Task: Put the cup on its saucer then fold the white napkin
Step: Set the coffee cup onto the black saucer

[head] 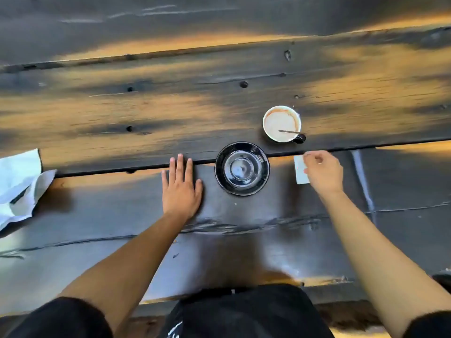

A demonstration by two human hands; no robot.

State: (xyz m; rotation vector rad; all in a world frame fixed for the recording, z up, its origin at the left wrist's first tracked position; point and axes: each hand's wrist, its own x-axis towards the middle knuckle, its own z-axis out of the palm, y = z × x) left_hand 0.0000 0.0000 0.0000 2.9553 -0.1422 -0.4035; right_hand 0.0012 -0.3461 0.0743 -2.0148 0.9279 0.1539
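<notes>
Dark plank table (244,240): saucer (242,169), cup (281,123), napkin (19,186).

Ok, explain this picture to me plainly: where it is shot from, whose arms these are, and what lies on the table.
There is one picture, shot from a wide-angle camera worn on a person's head, looking down, so the arms are the wearer's own. The left hand lies flat and empty on the dark wooden table. The right hand pinches a small white card or packet; which, I cannot tell. Between them sits an empty black saucer. Beyond it stands the cup, a spoon resting in it. A crumpled white napkin lies far left.
</notes>
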